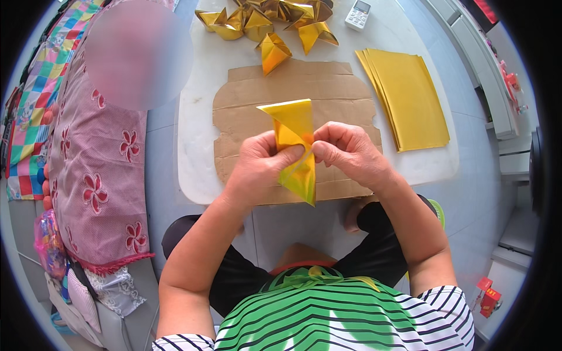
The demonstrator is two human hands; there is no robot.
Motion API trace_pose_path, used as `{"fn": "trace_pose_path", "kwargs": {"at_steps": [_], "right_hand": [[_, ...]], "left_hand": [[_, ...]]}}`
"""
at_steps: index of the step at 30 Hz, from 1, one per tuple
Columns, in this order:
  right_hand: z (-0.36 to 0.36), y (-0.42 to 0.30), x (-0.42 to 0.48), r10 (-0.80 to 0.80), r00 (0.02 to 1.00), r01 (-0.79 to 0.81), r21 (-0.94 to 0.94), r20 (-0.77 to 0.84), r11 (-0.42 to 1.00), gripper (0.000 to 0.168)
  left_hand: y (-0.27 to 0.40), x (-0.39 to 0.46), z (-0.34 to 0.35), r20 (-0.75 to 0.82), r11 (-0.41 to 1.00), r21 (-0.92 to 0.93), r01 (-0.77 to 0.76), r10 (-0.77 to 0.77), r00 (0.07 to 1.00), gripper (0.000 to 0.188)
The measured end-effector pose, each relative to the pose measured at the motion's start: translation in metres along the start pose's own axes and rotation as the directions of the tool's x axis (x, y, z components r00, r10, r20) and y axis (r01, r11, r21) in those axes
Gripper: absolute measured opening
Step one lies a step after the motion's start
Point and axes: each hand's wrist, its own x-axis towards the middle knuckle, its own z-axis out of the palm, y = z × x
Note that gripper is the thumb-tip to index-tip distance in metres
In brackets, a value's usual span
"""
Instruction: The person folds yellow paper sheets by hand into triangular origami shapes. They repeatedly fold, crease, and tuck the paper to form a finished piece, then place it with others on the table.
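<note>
A folded sheet of gold foil paper (295,127) is held above the cardboard, its ends pointed at upper left and bottom. My left hand (268,158) grips its left side, the thumb lying across the front. At its right edge, the thumb and fingertips of my right hand (344,151) pinch the paper. Beneath both hands lies a flat piece of brown cardboard (290,85). Several folded gold paper shapes (274,50) sit at the far side of the table, one of them touching the cardboard's far edge. To the right is a stack of flat gold paper sheets (408,101).
The white table (197,175) has rounded corners. A white remote control (358,15) lies at its far right. Along the left stands a seat under a pink flowered cover (105,175). Grey-white cabinets (483,83) line the right side, and a green plastic rim (438,213) shows beside my knee.
</note>
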Motion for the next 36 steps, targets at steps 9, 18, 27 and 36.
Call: {"fn": "trace_pose_path", "kwargs": {"at_steps": [9, 18, 27, 36], "right_hand": [[-0.004, 0.004, 0.002, -0.027, 0.987, 0.032, 0.026, -0.161, 0.999, 0.013], [-0.013, 0.005, 0.004, 0.035, 0.988, 0.002, 0.239, -0.152, 0.971, 0.014], [-0.018, 0.013, 0.003, 0.161, 0.987, -0.146, 0.529, 0.017, 0.836, 0.014], [-0.014, 0.007, 0.001, 0.202, 0.979, -0.164, 0.546, -0.009, 0.821, 0.011]], "left_hand": [[-0.002, 0.0, -0.009, 0.073, 0.974, 0.216, 0.061, -0.078, 0.994, 0.014], [0.006, -0.002, -0.005, 0.048, 0.992, 0.119, -0.03, 0.024, 0.999, 0.022], [0.002, -0.006, -0.006, 0.33, 0.744, 0.386, -0.546, 0.442, 0.834, 0.051], [0.007, -0.007, -0.009, 0.393, 0.669, 0.444, -0.596, 0.453, 0.8, 0.023]]}}
